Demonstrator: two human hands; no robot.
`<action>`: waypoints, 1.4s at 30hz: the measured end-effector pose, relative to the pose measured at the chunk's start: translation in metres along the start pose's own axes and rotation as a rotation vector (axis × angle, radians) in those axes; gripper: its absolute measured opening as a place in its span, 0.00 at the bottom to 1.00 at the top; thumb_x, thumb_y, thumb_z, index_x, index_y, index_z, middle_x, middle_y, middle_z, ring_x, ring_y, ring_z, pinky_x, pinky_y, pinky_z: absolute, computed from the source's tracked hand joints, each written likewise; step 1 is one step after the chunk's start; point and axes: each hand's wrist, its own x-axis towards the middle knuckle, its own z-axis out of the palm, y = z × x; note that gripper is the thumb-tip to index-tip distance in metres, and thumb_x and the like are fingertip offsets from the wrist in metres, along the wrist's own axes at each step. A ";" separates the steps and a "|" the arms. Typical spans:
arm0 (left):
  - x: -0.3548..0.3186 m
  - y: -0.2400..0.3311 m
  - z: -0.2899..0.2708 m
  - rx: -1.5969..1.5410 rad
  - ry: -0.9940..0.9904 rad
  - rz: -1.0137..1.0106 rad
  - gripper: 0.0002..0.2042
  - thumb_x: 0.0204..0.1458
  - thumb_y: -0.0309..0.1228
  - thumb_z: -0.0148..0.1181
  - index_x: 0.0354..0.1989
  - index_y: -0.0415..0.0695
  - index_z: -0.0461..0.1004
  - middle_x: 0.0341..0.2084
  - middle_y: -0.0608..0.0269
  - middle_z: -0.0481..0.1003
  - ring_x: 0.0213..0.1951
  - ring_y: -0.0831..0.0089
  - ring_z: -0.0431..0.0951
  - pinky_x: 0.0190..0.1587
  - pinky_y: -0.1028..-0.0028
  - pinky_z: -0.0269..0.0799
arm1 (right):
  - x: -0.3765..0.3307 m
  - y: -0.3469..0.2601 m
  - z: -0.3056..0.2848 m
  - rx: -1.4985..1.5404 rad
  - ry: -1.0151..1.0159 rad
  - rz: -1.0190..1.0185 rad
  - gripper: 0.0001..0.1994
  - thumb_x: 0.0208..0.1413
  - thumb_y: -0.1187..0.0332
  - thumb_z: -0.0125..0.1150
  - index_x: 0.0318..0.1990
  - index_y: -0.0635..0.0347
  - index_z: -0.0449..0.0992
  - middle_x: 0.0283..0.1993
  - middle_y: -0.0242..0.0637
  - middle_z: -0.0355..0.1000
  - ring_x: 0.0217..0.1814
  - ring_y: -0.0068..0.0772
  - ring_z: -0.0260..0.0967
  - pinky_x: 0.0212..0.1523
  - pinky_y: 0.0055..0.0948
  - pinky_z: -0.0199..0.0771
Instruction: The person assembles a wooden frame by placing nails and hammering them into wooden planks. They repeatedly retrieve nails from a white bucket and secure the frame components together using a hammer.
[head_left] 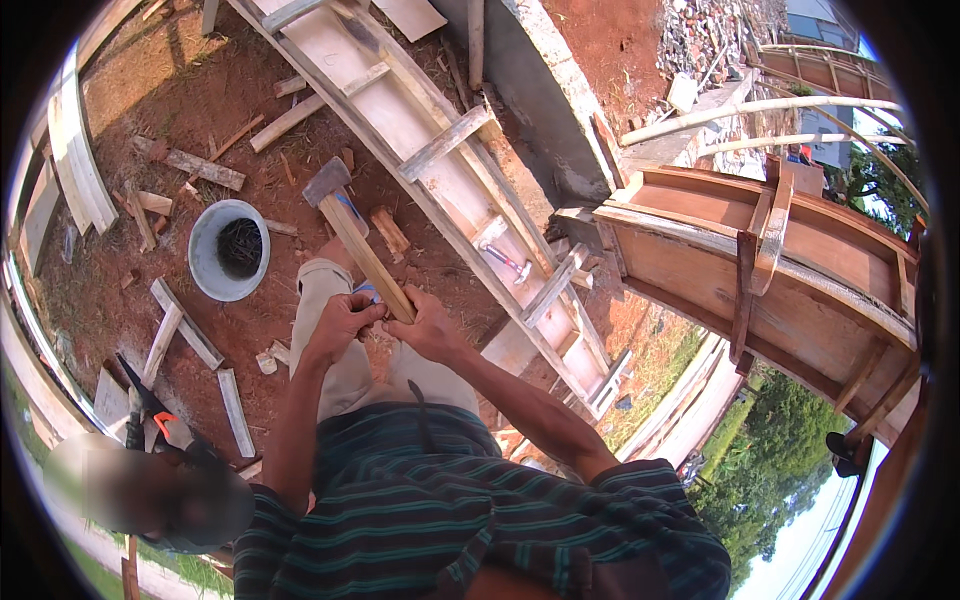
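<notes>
Right hand (432,325) touches lower end of wooden-handled hammer (365,248); exact grip unclear. Left hand (340,322) just beside, fingers curled. Pale grey bucket (203,250), holding dark thin pieces (240,248), stands on red soil (258,328) among timber offcuts (205,168). Smaller hammer (510,263) lies on long wooden frame (440,195).

Large hammer (367,254): before the person, head away, handle end at the hands
Left hand (343,325): left of the handle end
Right hand (432,326): against the handle end
Bucket (225,288): on the ground (290,225), left of the large hammer
Loose boards (205,169): around the bucket
Long wooden frame (445,143): right of the large hammer, running diagonally
Small hammer (507,261): in the frame
Concrete wall (562,65): beyond the frame
Formwork panel (690,255): far right
Co-worker (220,500): at the person's left
</notes>
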 end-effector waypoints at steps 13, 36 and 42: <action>0.071 0.041 -0.006 -0.656 0.310 0.211 0.15 0.67 0.41 0.48 0.37 0.43 0.72 0.27 0.67 0.76 0.27 0.78 0.77 0.31 0.78 0.77 | 0.134 -0.065 -0.032 0.241 0.013 0.214 0.15 0.49 0.75 0.67 0.43 0.70 0.71 0.31 0.38 0.75 0.29 0.26 0.74 0.31 0.26 0.74; 0.249 0.112 0.067 -0.600 0.400 0.316 0.13 0.58 0.35 0.60 0.40 0.37 0.81 0.28 0.65 0.80 0.33 0.81 0.75 0.42 0.77 0.69 | 0.258 -0.075 -0.175 -0.583 -0.073 0.054 0.15 0.53 0.67 0.65 0.40 0.68 0.70 0.32 0.42 0.75 0.29 0.31 0.74 0.32 0.30 0.74; 0.397 0.100 0.058 -0.339 0.740 0.289 0.14 0.57 0.37 0.61 0.39 0.35 0.81 0.29 0.59 0.81 0.35 0.78 0.77 0.41 0.74 0.71 | 0.330 -0.039 -0.282 -0.553 -0.135 -0.055 0.15 0.64 0.59 0.57 0.36 0.65 0.69 0.25 0.35 0.72 0.26 0.22 0.69 0.28 0.23 0.68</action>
